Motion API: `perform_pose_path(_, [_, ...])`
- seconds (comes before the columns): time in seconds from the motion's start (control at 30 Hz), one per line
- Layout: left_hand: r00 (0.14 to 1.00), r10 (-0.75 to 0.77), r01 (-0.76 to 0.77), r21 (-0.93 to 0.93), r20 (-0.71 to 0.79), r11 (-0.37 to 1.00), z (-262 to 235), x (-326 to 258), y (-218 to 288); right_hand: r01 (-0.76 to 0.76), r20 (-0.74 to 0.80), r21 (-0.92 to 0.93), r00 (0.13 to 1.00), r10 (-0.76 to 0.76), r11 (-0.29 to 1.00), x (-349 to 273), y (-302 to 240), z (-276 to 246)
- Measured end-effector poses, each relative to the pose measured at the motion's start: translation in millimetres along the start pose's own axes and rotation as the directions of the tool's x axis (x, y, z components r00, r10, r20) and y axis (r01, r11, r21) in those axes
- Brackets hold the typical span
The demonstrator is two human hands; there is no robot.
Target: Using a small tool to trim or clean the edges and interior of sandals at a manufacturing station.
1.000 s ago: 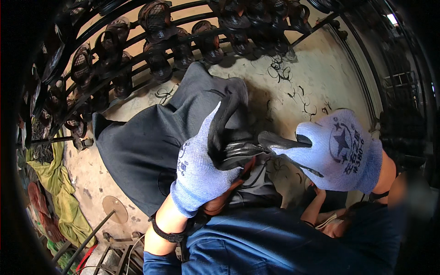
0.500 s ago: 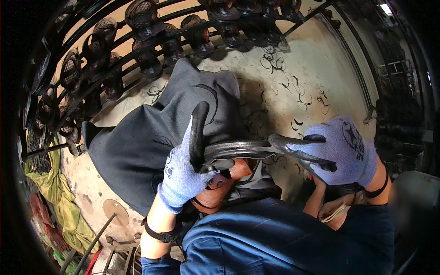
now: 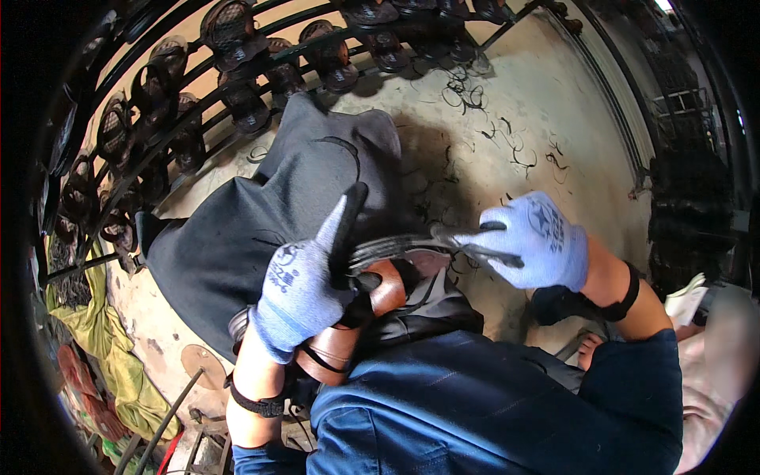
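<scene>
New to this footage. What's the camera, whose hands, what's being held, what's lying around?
There is no machine here. A person wears a wide fisheye camera on the head, looking down, so straight edges bend near the rim.

The left hand and right hand both wear blue knit gloves with dark palms. The left one closes around a brown sandal on the lap. The right one pinches the far end of a dark curved strip that runs between both hands.

A dark grey cloth covers the knee, above blue trousers. The pale floor carries thin dark curled trimmings. Rows of more dark sandals sit on a black rail rack at the top.
</scene>
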State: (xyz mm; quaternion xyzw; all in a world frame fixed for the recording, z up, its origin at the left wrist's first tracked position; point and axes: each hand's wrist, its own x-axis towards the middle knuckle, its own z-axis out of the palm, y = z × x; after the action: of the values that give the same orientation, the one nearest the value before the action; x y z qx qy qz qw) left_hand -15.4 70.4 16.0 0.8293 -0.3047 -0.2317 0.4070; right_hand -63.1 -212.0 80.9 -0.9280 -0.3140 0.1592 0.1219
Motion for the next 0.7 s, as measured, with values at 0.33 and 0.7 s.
perform_pose_path(0.33, [0.963, -0.26, 0.262, -0.011, 0.07, 0.965, 9, -4, 15, 0.049, 0.078, -0.037, 0.996, -0.046, 0.998, 7, -4, -6])
perform_pose_path(0.7, [0.956, -0.236, 0.238, -0.008, -0.175, 0.971, 17, -19, 14, 0.013, 0.038, 0.074, 0.999, -0.016, 0.997, -2, 11, -7])
